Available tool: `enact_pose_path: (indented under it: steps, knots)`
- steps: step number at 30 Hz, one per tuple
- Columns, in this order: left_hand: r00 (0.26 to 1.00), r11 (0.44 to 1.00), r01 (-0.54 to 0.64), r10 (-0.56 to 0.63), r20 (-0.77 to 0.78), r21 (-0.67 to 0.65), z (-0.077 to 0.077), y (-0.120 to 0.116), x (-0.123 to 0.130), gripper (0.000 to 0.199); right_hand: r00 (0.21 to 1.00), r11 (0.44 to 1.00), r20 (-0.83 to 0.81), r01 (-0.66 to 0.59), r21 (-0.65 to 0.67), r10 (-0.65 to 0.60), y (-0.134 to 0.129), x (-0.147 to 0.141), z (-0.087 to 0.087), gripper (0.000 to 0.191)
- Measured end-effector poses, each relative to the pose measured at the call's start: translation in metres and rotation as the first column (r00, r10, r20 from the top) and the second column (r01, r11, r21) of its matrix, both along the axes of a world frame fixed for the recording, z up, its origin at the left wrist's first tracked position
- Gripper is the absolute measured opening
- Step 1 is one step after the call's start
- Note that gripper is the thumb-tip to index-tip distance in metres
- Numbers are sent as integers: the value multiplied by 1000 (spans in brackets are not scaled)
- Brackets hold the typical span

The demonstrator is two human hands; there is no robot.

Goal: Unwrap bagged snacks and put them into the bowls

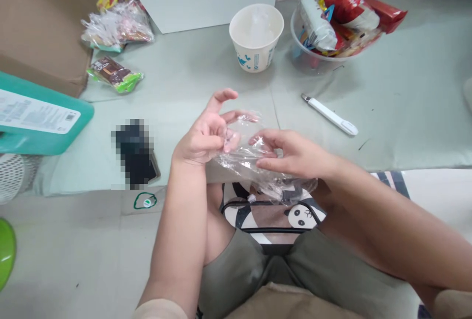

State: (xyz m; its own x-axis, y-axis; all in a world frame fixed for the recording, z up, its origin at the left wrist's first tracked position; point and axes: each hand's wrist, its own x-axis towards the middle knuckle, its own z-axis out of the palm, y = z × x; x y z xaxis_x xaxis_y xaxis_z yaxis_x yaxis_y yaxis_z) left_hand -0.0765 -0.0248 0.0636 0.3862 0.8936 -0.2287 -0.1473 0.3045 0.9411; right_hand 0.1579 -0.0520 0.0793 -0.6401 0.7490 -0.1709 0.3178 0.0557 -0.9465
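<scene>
Thin, clear, crinkled plastic film [246, 157] is stretched between my two hands over the table's near edge, and its loose end hangs toward my lap. My left hand [206, 134] pinches the film with the thumb against curled fingers, while the index finger sticks up and another finger reaches along the film. From the right, my right hand [287, 151] holds the film loosely between thumb and bent fingers. Whether the film is a bag or a glove I cannot tell. A white paper cup [254, 58] with blue print stands upright beyond my hands.
A clear bowl [297, 56] of packaged snacks stands back right, with a white utility knife [332, 117] nearer. Left are a phone [134, 154], a cocoa snack [114, 74], bagged snacks [118, 26], a green jug [81, 112] and a cardboard box [40, 29].
</scene>
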Motion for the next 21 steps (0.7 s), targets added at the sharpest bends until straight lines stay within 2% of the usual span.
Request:
enact_pose_path:
  steps: [1,3,5,8,10,13,17,19,21]
  knots:
    - [999,999,-41,41,4,3,1,2,0,82,1000,999,-7,-16,-38,16,1,1,1,24]
    - [988,988,-153,153,4,34,0,6,-1,79,999,988,-41,-30,-151,25,2,4,1,25]
    - [962,960,-273,273,13,59,-3,10,-1,74,997,969,-73,7,-248,-26,4,6,1,27]
    - [914,914,-405,403,56,31,-9,13,0,64,970,933,-110,172,-316,-216,5,6,-2,24]
    - [899,904,-426,428,87,-41,-10,12,6,59,903,883,-164,328,-336,-397,6,4,-4,23]
    - [933,929,-324,345,105,-179,-8,6,19,61,780,802,-251,473,-364,-573,8,0,-7,27]
    - [993,961,-66,91,80,-268,-4,-1,39,65,717,764,-284,536,-360,-637,10,0,-12,37]
    - [1000,971,-25,28,12,-236,-4,-2,45,52,707,751,-272,557,-355,-653,11,2,-15,43]
    - [997,982,-62,51,-61,-176,-5,-1,47,31,702,740,-256,567,-363,-664,12,5,-17,47]
